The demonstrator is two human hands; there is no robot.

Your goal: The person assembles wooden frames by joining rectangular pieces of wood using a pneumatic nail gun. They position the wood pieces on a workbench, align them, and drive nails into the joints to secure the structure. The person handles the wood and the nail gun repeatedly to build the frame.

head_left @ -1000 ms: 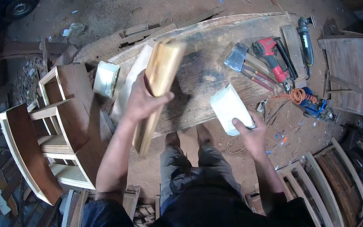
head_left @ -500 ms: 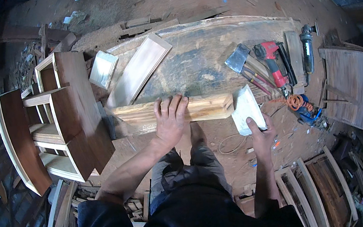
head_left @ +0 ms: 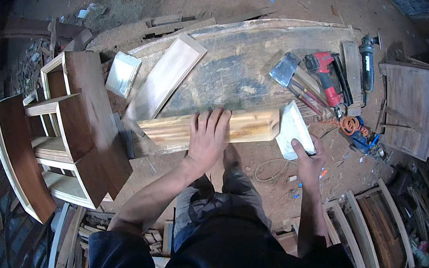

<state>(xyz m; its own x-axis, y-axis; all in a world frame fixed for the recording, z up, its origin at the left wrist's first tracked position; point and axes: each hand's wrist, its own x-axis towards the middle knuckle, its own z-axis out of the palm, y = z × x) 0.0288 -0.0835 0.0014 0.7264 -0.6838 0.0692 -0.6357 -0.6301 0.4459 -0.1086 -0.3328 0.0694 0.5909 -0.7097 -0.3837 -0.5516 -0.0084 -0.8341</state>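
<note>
A long pale-yellow moulded wood piece (head_left: 249, 125) lies along the near edge of the workbench (head_left: 234, 80). My left hand (head_left: 208, 138) is closed over its middle, fingers wrapped on the far side. At its right end, my right hand (head_left: 308, 155) grips a small whitish bevelled wood panel (head_left: 291, 132), with the thumb on its face. The panel stands tilted close to the end of the wood piece; whether they touch I cannot tell. Behind them a longer bevelled panel (head_left: 172, 79) lies slantwise, and another small bevelled panel (head_left: 123, 74) rests at the bench's far left.
Right on the bench are a hatchet (head_left: 285, 69), pliers (head_left: 307, 99) and a red-black nail gun (head_left: 327, 77) with an orange coiled hose (head_left: 350, 125). An angle grinder (head_left: 367, 62) lies beyond. Wooden cabinet frames (head_left: 65, 129) stand left; curved wooden pieces (head_left: 367, 227) lie lower right.
My left hand and the long wood piece have shifted slightly right, and the piece has turned so that a broader smooth face shows. My right hand keeps its hold on the small panel.
</note>
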